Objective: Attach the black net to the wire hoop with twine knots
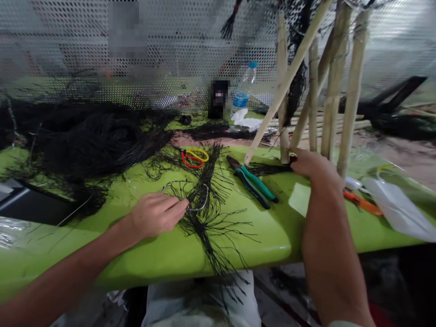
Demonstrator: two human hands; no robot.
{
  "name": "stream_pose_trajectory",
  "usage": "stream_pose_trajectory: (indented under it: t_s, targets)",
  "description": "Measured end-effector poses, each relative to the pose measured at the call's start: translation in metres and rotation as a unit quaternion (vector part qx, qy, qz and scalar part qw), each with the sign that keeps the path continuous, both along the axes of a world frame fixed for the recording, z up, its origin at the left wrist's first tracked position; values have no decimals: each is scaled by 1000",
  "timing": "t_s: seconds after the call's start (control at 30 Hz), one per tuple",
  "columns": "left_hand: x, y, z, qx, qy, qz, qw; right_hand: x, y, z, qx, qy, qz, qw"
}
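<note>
My left hand (159, 214) is closed in a pinch on a thin pale wire loop (207, 195). The loop lies over a bunch of black knotted strands (204, 227), whose frayed ends hang past the table's front edge. To the right, my right hand (309, 165) reaches in among upright bamboo poles (350, 95), its fingers curled at something small and dark. A flat bundle of black strands (272, 169) ends at those fingertips. Between my hands lie green-handled pliers (255, 181), jaws pointing away. Scissors (193, 158) with red and yellow handles rest behind the strands.
A large heap of black fibre (98, 136) covers the left back of the green table (252, 245). Behind stand a water bottle (241, 97) and a perforated metal screen (177, 50). An orange cutter (364, 202) and white mask (398, 206) lie at right.
</note>
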State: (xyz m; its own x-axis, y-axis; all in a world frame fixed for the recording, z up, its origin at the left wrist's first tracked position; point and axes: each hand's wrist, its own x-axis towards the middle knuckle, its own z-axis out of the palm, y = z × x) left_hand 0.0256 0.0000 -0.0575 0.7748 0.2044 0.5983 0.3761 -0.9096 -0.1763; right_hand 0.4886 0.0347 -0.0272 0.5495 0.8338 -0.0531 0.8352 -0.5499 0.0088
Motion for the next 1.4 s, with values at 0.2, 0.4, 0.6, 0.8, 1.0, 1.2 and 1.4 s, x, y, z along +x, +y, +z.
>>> stream_pose_trajectory:
  t_s: [0.2,0.4,0.6,0.8,1.0,1.2,1.4]
  targets:
    - [1,6,1,-26,41,15,999,-22,6,9,-20,-15,-47,999]
    - [-2,0,3,-138,53,26,989,-29,5,14,-38,32,-43,998]
    - [1,0,-3,-160,0,29,987,-46,-14,32,199,58,-1,978]
    - [8,-4,2,-192,-211,21,958,-129,-32,38,317,300,327,838]
    - [9,0,7,-494,-357,-105,786,-234,-27,21,224,613,479,586]
    - [7,0,11,-536,-331,-13,777,-238,-38,0,238,598,450,618]
    - [5,-6,22,-465,-300,26,833,-238,-46,-3,324,478,507,640]
